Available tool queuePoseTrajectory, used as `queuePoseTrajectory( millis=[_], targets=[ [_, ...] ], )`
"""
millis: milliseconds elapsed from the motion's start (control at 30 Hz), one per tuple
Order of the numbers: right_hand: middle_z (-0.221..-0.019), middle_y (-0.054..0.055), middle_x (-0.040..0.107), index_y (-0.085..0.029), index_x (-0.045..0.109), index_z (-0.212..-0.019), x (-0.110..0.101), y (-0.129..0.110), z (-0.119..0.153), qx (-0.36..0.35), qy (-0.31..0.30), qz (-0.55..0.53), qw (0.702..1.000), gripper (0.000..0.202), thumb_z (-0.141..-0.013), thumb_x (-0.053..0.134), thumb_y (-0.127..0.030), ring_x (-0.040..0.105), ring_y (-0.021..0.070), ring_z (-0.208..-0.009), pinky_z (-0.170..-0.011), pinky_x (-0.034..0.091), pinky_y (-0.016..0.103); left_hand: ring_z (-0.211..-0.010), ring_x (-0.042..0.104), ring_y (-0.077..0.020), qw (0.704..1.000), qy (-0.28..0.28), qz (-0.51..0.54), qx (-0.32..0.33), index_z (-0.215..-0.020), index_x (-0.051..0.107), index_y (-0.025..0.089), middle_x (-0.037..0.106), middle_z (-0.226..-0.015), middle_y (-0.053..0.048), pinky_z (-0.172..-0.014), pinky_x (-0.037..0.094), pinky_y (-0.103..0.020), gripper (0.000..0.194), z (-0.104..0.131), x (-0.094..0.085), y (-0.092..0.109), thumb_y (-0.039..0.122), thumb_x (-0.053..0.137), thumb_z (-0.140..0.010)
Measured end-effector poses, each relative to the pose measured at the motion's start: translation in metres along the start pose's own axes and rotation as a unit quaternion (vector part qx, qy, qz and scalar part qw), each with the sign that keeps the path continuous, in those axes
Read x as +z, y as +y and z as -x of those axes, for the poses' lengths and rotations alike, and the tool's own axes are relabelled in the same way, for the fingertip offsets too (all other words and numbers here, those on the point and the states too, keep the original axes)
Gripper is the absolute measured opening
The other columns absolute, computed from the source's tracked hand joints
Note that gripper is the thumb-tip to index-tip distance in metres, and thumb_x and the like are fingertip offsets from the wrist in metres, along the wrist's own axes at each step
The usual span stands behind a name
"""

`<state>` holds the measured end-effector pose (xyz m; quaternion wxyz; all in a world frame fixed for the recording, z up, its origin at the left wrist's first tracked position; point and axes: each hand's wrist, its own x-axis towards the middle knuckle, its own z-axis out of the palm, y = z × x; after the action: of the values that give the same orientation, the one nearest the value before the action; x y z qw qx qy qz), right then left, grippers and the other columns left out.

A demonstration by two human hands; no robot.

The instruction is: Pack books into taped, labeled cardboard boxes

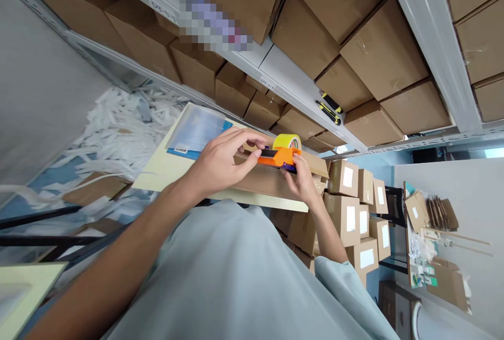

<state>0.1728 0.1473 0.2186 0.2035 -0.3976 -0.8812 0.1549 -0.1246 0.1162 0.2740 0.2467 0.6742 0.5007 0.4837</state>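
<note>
An orange tape dispenser [284, 156] with a roll of yellow tape [287, 142] lies over a brown cardboard box [260, 180]. My right hand [302, 176] is wrapped round the dispenser's right end. My left hand [232, 157] is at the dispenser's left end, thumb and fingers apart, with the fingertips near a dark strip; it holds nothing that I can see. Box and tools are on a narrow pale yellow table [157, 172]. Left of the box lies a blue and white packet [197, 130] in clear plastic.
Shelves [307, 85] full of cardboard boxes run beyond the table, with two yellow and black cutters [329, 109] on one. White paper strips [114, 130] heap up at left. Labelled cartons [346, 214] are stacked at right.
</note>
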Motion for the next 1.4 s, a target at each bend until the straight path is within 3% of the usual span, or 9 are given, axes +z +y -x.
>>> queuePoseTrajectory(
  millis=[167, 367, 500, 667, 767, 900, 1133, 1233, 1400],
  targets=[
    [-0.132, 0.018, 0.075, -0.024, 0.056, -0.144, -0.014, -0.006, -0.001, -0.019, -0.011, 0.003, 1.0, 0.04, -0.105, 0.059, -0.031, 0.07, 0.0376, -0.136, -0.126, 0.052, 0.069, -0.112, 0.072, -0.0257, 1.0, -0.028, 0.002, -0.008, -0.115, 0.079, 0.029, 0.08, -0.111, -0.004, -0.104, 0.059, -0.041, 0.025, -0.002, -0.009, 0.011, 0.038, 0.057, -0.108],
    [-0.127, 0.018, 0.075, -0.026, 0.061, -0.129, -0.041, -0.031, -0.016, 0.06, -0.095, -0.036, 0.993, 0.039, -0.096, 0.07, -0.044, 0.067, 0.0415, -0.137, -0.124, 0.051, 0.067, -0.111, 0.071, -0.0304, 0.996, -0.031, 0.025, -0.077, -0.097, 0.078, 0.03, 0.077, -0.103, -0.007, -0.103, 0.06, -0.045, 0.029, 0.0, -0.004, 0.014, 0.049, 0.059, -0.107],
    [-0.111, 0.014, 0.075, -0.026, 0.062, -0.121, -0.088, -0.051, -0.027, 0.065, -0.188, -0.044, 0.979, 0.034, -0.099, 0.07, -0.05, 0.074, 0.0352, -0.102, -0.095, 0.061, 0.052, -0.106, 0.071, -0.029, 0.99, -0.003, 0.03, -0.136, -0.101, 0.078, 0.028, 0.076, -0.105, -0.007, -0.098, 0.063, -0.043, 0.029, 0.008, -0.006, 0.023, 0.048, 0.058, -0.108],
    [-0.091, 0.006, 0.072, -0.027, 0.063, -0.112, -0.161, -0.06, -0.037, 0.047, -0.311, -0.045, 0.948, 0.023, -0.105, 0.069, -0.048, 0.064, 0.0238, -0.074, -0.07, 0.05, 0.036, -0.106, 0.073, -0.0277, 0.969, 0.033, 0.089, -0.229, -0.102, 0.077, 0.026, 0.076, -0.108, -0.005, -0.099, 0.066, -0.043, 0.03, 0.025, -0.012, 0.024, 0.053, 0.066, -0.104],
    [-0.088, 0.002, 0.073, -0.026, 0.065, -0.11, -0.183, -0.053, -0.047, 0.075, -0.357, -0.06, 0.929, 0.019, -0.102, 0.072, -0.041, 0.061, 0.0199, -0.069, -0.065, 0.046, 0.033, -0.102, 0.075, -0.0277, 0.932, 0.049, 0.184, -0.309, -0.1, 0.075, 0.024, 0.075, -0.103, -0.005, -0.096, 0.071, -0.046, 0.037, 0.037, -0.003, 0.011, 0.061, 0.073, -0.098],
    [-0.09, 0.001, 0.074, -0.023, 0.069, -0.11, -0.175, -0.036, -0.066, 0.109, -0.386, -0.093, 0.911, 0.02, -0.095, 0.076, -0.035, 0.063, 0.018, -0.072, -0.066, 0.048, 0.03, -0.098, 0.077, -0.027, 0.884, 0.032, 0.286, -0.369, -0.095, 0.074, 0.021, 0.074, -0.095, -0.005, -0.1, 0.071, -0.052, 0.05, 0.045, 0.019, -0.016, 0.069, 0.084, -0.086],
    [-0.094, 0.002, 0.072, -0.019, 0.07, -0.107, -0.125, 0.002, -0.086, 0.196, -0.397, -0.215, 0.87, 0.029, -0.092, 0.076, -0.043, 0.064, 0.0185, -0.08, -0.072, 0.052, 0.03, -0.096, 0.078, -0.0266, 0.859, 0.056, 0.311, -0.403, -0.095, 0.072, 0.02, 0.077, -0.101, -0.007, -0.103, 0.069, -0.053, 0.059, 0.043, 0.036, -0.058, 0.072, 0.09, -0.074],
    [-0.095, 0.002, 0.072, -0.018, 0.071, -0.107, -0.104, 0.016, -0.085, 0.199, -0.397, -0.237, 0.864, 0.034, -0.09, 0.077, -0.047, 0.064, 0.0192, -0.084, -0.076, 0.053, 0.03, -0.098, 0.078, -0.0277, 0.88, 0.064, 0.261, -0.392, -0.095, 0.073, 0.021, 0.078, -0.102, -0.008, -0.1, 0.069, -0.05, 0.05, 0.044, 0.039, -0.069, 0.068, 0.083, -0.08],
    [-0.096, 0.002, 0.071, -0.019, 0.07, -0.109, -0.083, 0.027, -0.079, 0.214, -0.389, -0.248, 0.861, 0.037, -0.089, 0.076, -0.05, 0.063, 0.0197, -0.085, -0.078, 0.053, 0.03, -0.104, 0.078, -0.0283, 0.93, 0.078, 0.085, -0.348, -0.099, 0.076, 0.024, 0.082, -0.109, -0.007, -0.1, 0.065, -0.041, 0.035, 0.046, 0.042, -0.075, 0.057, 0.067, -0.094]
  ],
)
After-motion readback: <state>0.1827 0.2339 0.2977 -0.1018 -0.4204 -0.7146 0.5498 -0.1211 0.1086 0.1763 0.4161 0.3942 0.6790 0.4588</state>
